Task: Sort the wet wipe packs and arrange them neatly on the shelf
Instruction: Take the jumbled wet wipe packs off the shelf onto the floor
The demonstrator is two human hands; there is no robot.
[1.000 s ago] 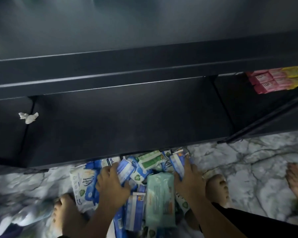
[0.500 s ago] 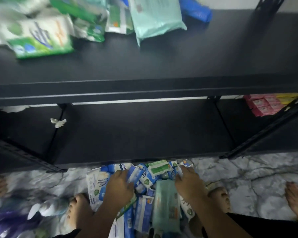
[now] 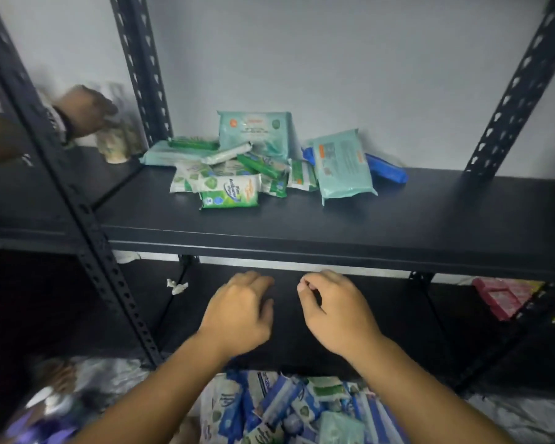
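**Empty hands between floor pile and shelf**

Nearest the camera, the floor pile (image 3: pixel 302 408) of mostly blue and white wipe packs lies jumbled at the foot of the rack. Above it, in front of the dark lower shelf, the left hand (image 3: pixel 237 315) and right hand (image 3: pixel 337 312) hang side by side, a little apart. Their fingers are loosely curled, and neither has hold of anything that shows.

The step in hand looks to be sorting. It would go best one kind per reach, each pack gripped flat by its long edges so the soft film does not fold. The packs should then be set in a row squared to the board's front edge, not dropped on the heap. The blue packs could take the bare right stretch of the board.

Farther off, the shelf board (image 3: pixel 398 219) carries the shelf heap (image 3: pixel 253 168) of green and teal packs, overlapping and tilted. A large teal pack (image 3: pixel 253 131) leans on the wall behind it, and a blue pack (image 3: pixel 388 169) lies at the right end. On the green-and-white pack (image 3: pixel 229 193) at the front, "Antibacterial" can be read; the other print is too blurred. At far left, another person's hand (image 3: pixel 84 110) reaches over the neighbouring shelf.
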